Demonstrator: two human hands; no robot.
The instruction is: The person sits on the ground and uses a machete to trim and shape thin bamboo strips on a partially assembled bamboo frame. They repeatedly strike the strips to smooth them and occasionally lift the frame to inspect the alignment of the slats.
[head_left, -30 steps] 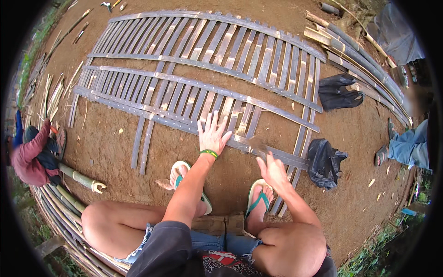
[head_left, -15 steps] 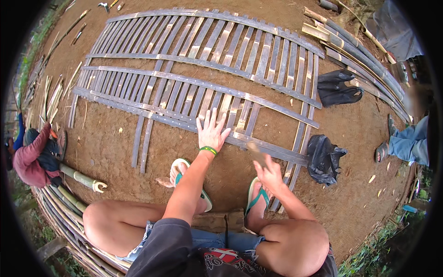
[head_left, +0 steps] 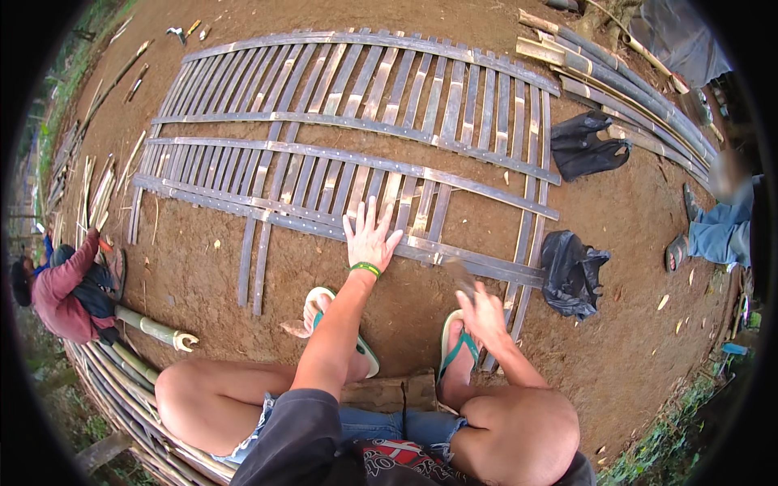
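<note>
A long frame of dark bamboo slats (head_left: 324, 121) lies on the ground before me, its slats fixed across several lengthwise strips. On its nearest strip (head_left: 300, 223), dotted with small pale marks, my left hand (head_left: 371, 236) rests flat with fingers spread. To the right, my right hand (head_left: 483, 314) is closed around a short, brown, hammer-like tool (head_left: 460, 277), smeared by motion. The tool's head is close to the nearest strip; whether it touches cannot be made out.
Black plastic bags (head_left: 574, 274) lie by the frame's right end. Bamboo poles (head_left: 624, 85) are stacked at the far right, more poles (head_left: 121, 397) at the lower left. One person (head_left: 65, 287) crouches at the left; another person's legs (head_left: 717, 235) show at the right.
My right hand and the tool have shifted slightly right and down, the tool now tilted more upright. My left hand stays on the strip. The view has shifted a little.
</note>
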